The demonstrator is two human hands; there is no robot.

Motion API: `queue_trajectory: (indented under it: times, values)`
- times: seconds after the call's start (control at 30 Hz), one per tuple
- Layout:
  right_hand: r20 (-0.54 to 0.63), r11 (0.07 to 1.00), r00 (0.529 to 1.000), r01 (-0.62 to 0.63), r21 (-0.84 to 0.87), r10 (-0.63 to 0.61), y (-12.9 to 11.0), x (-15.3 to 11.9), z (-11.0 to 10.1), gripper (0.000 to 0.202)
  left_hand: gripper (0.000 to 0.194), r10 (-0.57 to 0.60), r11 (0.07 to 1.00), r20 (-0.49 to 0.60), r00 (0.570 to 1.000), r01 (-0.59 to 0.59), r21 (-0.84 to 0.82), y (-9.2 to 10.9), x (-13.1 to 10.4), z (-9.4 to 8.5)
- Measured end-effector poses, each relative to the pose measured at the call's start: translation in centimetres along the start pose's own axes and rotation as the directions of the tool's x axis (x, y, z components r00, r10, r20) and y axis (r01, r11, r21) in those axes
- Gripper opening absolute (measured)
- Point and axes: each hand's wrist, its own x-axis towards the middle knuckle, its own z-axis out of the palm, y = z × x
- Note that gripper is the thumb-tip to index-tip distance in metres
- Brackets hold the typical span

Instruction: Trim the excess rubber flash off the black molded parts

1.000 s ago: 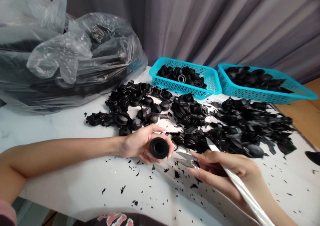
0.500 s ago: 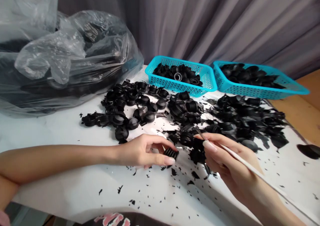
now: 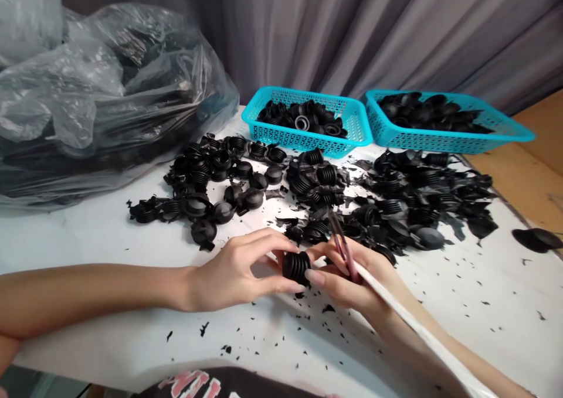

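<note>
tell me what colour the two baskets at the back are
Both baskets are bright turquoise blue, seen best in the head view.

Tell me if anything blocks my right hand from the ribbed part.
Nothing visible does. The right hand has its thumb at the ribbed part, across from the left hand; the pink-handled tool in the right hand points away, toward the pile.

My bare left hand, palm down, fingers and thumb curved into a pinch; its bare forearm level from the left. My bare right hand, fingers bent, thumb extended toward the left fingertips; its forearm slants in from lower right.
</note>
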Motion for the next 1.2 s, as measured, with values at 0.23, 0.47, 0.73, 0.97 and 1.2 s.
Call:
queue_trajectory:
  times: [0.23, 0.47, 0.73, 0.97, 1.2]
  values:
    - [0.033, 1.000, 0.999, 0.025, 0.004, -0.025, -0.39, -0.02, -0.23, 0.040, 0.027, -0.089, 0.972, -0.014, 0.996, 0.084, -0.218, 0.10, 0.28, 0.13]
    - [0.060, 0.999, 0.998, 0.024, 0.042, -0.026, -0.43, -0.08, -0.27, 0.039, 0.028, -0.166, 0.948, 0.017, 0.986, 0.164, -0.272, 0.37, 0.14, -0.03]
    - [0.072, 0.999, 0.997, 0.036, 0.035, -0.038, -0.70, -0.42, -0.37, 0.036, 0.022, -0.134, 0.955, 0.032, 0.990, 0.138, -0.261, 0.26, 0.22, -0.27]
    - [0.186, 0.991, 0.981, 0.029, 0.130, -0.053, -0.27, 0.12, -1.04, 0.033, 0.015, -0.069, 0.983, 0.030, 0.997, 0.073, -0.171, 0.12, 0.15, -0.36]
    - [0.201, 0.998, 0.979, 0.008, 0.058, -0.019, 0.23, 0.43, -0.95, 0.032, 0.022, -0.114, 0.982, 0.100, 0.988, 0.127, -0.141, 0.22, 0.27, -0.53]
